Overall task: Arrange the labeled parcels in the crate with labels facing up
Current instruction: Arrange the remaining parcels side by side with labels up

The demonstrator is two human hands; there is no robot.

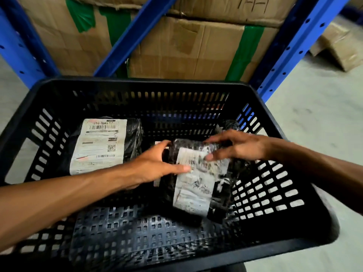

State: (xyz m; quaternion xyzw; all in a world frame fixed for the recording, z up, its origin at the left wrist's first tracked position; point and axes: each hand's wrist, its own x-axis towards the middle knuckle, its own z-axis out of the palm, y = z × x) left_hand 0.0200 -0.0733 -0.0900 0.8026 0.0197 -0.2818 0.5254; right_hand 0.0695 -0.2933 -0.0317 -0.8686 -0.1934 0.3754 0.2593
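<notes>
By blue racking, both hands grip a blurred-label parcel (193, 179) beside parcel "310 SAL17" (102, 144).

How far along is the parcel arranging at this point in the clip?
Done: one black parcel lies flat at the far left of the crate, label up. In hand: the left hand and right hand hold a second parcel, label up, blurred, over the crate's right side. Left: setting it down; a parcel underneath shows too little to judge.
</notes>
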